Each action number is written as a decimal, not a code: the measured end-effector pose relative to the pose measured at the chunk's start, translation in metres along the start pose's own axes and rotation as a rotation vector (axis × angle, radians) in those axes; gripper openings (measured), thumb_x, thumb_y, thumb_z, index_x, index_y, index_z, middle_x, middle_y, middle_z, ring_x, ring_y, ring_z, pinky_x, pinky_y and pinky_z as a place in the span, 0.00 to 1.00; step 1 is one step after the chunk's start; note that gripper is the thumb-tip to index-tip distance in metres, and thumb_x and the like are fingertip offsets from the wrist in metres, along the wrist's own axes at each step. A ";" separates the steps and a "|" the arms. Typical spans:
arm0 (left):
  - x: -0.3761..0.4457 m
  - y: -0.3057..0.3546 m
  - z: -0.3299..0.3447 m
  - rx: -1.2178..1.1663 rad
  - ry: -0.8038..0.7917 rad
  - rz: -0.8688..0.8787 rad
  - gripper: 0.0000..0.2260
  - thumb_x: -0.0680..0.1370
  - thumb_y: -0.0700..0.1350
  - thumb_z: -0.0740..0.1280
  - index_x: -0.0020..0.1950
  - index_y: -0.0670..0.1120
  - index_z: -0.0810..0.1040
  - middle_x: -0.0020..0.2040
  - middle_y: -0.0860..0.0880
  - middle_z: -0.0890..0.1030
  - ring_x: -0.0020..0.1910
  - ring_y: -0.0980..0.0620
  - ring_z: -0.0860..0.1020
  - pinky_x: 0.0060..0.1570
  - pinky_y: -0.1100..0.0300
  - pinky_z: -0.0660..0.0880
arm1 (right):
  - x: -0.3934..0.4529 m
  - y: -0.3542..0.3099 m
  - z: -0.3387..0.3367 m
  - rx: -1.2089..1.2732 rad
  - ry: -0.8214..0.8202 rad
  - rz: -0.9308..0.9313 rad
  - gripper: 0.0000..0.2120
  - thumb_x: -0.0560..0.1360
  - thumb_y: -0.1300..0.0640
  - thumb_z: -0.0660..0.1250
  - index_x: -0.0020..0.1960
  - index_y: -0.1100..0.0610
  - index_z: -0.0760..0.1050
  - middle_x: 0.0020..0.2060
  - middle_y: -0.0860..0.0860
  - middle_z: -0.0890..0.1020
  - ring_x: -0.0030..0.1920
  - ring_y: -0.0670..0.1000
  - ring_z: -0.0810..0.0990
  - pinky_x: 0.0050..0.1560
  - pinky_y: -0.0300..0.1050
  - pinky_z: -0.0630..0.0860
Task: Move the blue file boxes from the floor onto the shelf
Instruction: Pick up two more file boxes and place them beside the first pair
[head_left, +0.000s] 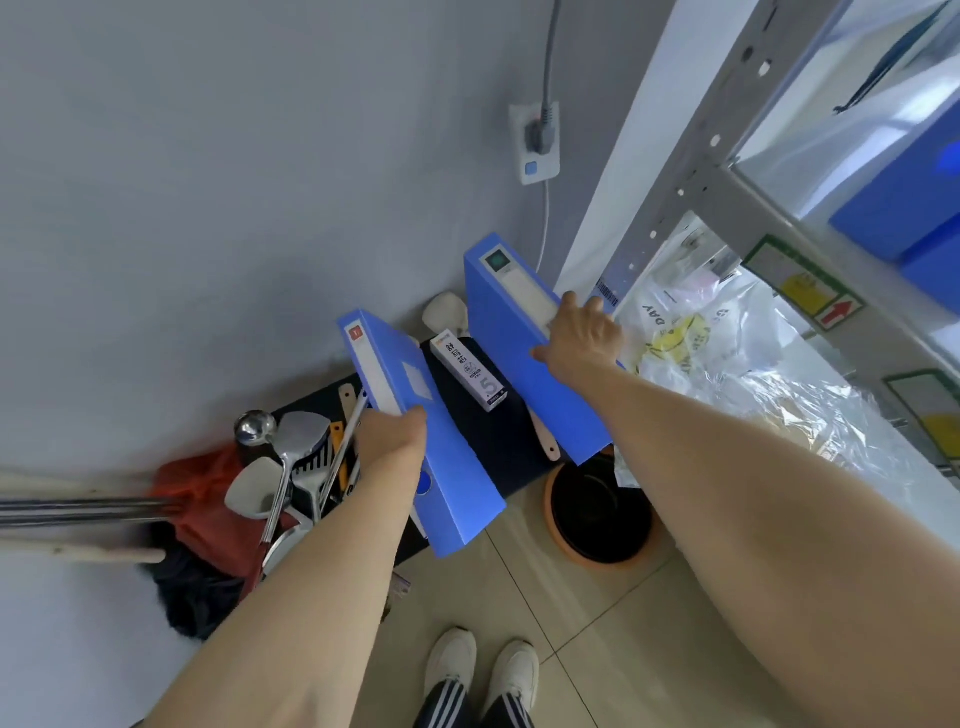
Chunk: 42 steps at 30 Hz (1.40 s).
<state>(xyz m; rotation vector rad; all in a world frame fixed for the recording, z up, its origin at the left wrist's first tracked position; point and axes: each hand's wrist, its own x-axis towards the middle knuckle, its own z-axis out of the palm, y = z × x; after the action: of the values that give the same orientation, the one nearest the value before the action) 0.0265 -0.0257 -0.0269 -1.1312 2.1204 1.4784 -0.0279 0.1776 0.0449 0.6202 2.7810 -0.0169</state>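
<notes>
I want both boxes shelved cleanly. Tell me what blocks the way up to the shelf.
Nothing visible blocks it. The right hand and left hand each hold a file box; the shelf has open space beside its stored boxes.

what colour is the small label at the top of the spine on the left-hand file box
Red, on the left file box spine top; it shows in the head view.

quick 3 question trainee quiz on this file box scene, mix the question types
1. True or false: each hand holds a blue plastic file box.
2. The narrow white carton printed with a 5 lies: A) between the two held boxes, B) on the shelf, C) in the orange-rimmed basin.
3. Fill in: the grey metal shelf rack already holds more ____ boxes.

Key:
1. True: left hand grips the left file box, right hand the right file box.
2. A
3. blue
</notes>
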 end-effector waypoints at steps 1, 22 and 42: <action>-0.009 0.012 -0.006 0.030 0.020 0.057 0.21 0.72 0.50 0.70 0.61 0.41 0.75 0.56 0.43 0.80 0.46 0.41 0.81 0.43 0.52 0.79 | -0.007 0.000 -0.010 0.011 0.007 0.000 0.33 0.71 0.42 0.74 0.68 0.57 0.65 0.61 0.57 0.72 0.55 0.59 0.79 0.41 0.49 0.69; -0.257 0.159 -0.046 -0.183 -0.123 0.570 0.16 0.72 0.39 0.68 0.51 0.43 0.62 0.39 0.49 0.73 0.37 0.47 0.76 0.35 0.57 0.74 | -0.186 0.018 -0.161 0.965 0.484 0.163 0.20 0.71 0.58 0.72 0.54 0.55 0.63 0.46 0.51 0.76 0.46 0.57 0.79 0.41 0.47 0.68; -0.456 0.053 -0.045 -0.223 -0.422 1.082 0.27 0.67 0.43 0.69 0.66 0.46 0.68 0.58 0.45 0.78 0.55 0.46 0.81 0.50 0.51 0.82 | -0.372 0.161 -0.154 1.164 0.927 0.349 0.25 0.68 0.52 0.76 0.57 0.53 0.66 0.49 0.46 0.70 0.47 0.48 0.72 0.49 0.50 0.77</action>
<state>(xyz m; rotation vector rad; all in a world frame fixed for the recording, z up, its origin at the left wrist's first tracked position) 0.2842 0.1345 0.3204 0.4347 2.3370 2.1319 0.3181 0.1814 0.3066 1.6979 3.1604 -1.7511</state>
